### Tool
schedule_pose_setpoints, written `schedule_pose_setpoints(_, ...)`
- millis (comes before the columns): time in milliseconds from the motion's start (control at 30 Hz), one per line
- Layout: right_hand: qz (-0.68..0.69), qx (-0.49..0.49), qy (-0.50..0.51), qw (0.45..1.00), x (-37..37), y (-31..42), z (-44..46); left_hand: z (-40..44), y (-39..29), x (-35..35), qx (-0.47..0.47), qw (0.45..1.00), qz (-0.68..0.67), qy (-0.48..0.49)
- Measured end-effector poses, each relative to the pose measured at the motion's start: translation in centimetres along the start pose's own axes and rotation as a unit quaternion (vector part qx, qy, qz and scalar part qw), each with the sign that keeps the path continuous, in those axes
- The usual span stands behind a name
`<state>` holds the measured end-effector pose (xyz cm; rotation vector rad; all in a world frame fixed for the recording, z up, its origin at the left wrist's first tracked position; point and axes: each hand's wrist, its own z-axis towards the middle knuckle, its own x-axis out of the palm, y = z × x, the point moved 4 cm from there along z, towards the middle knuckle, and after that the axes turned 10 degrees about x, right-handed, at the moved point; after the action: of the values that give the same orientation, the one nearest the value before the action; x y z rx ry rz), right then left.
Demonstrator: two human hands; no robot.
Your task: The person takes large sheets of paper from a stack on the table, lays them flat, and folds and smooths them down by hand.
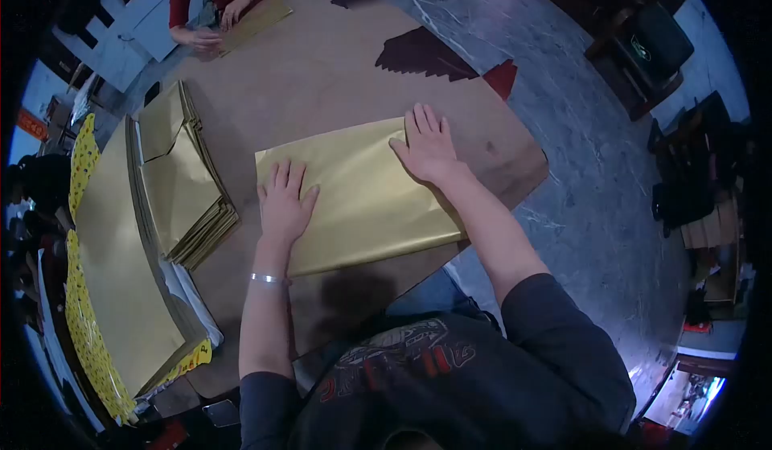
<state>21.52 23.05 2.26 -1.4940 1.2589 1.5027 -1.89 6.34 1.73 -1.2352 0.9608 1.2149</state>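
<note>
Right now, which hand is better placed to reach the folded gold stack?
Probably the left hand: it rests at the left edge of the gold paper, closer to the stack; the right hand rests at the opposite edge.

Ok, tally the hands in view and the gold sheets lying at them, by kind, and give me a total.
Camera wearer's hands: 2, the left hand and the right hand
Co-worker's hands: 2, one beside the other
Gold sheets: 2, the near sheet and the far sheet
Total: 6
</note>
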Motion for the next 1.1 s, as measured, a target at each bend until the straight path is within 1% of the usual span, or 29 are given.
schedule_pose_setpoints(33, -0.003, -0.006, -0.019, 1.000, 0.3, -0.6, 0.2, 0.1, 0.1, 0.2, 0.002, 1.000, 0.008, 0.006)
schedule_pose_setpoints(100, -0.003, -0.028, -0.019, 0.999, 0.7, -1.4, 0.4, 0.0, 0.5, 0.6, 0.010, 1.000, 0.007, -0.004)
schedule_pose_setpoints(200, -0.048, -0.085, -0.017, 0.995, -0.4, -2.6, 0.4, 0.1, 0.6, 1.0, 0.014, 0.999, 0.030, -0.009)
schedule_pose_setpoints(233, -0.081, -0.098, -0.031, 0.991, -0.6, -2.7, 0.5, 0.1, 0.6, 1.0, 0.021, 0.999, 0.033, -0.014)
schedule_pose_setpoints(300, -0.145, -0.156, -0.033, 0.976, -1.2, -2.0, -0.2, 0.2, 0.4, 0.9, 0.017, 0.999, 0.040, -0.005)
schedule_pose_setpoints(333, -0.142, -0.203, -0.033, 0.968, -0.5, -1.5, -0.4, 0.2, 0.0, 0.8, 0.015, 0.999, 0.045, -0.006)
schedule_pose_setpoints(400, -0.066, -0.261, 0.012, 0.963, 1.0, -0.2, -1.1, 0.3, -1.4, 0.5, 0.018, 1.000, 0.012, 0.017)
schedule_pose_setpoints(433, -0.058, -0.266, 0.015, 0.962, 1.2, 0.2, -1.2, 0.3, -2.5, 0.7, 0.040, 0.999, 0.003, 0.013)
schedule_pose_setpoints(533, -0.069, -0.284, 0.011, 0.956, 0.6, -0.1, -1.0, 0.0, -8.2, 1.1, 0.156, 0.987, -0.025, 0.000)
schedule_pose_setpoints(600, -0.082, -0.280, -0.008, 0.956, 1.2, -0.9, 0.3, -0.2, -12.0, 1.2, 0.204, 0.977, -0.056, 0.031)
schedule_pose_setpoints(700, -0.103, -0.262, -0.033, 0.959, 0.5, -2.4, 1.6, -0.2, -15.6, 1.5, 0.279, 0.955, -0.089, 0.047)
schedule_pose_setpoints(900, -0.086, -0.251, -0.026, 0.964, 0.0, -3.5, 2.6, 2.0, -18.4, 2.1, 0.345, 0.932, -0.083, 0.067)
schedule_pose_setpoints(1000, -0.079, -0.263, -0.038, 0.961, 0.2, -3.9, 2.8, 3.8, -19.3, 3.1, 0.354, 0.931, -0.063, 0.064)
schedule_pose_setpoints(1100, -0.072, -0.263, -0.040, 0.961, 0.2, -4.0, 3.2, 3.7, -19.9, 3.0, 0.357, 0.930, -0.061, 0.072)
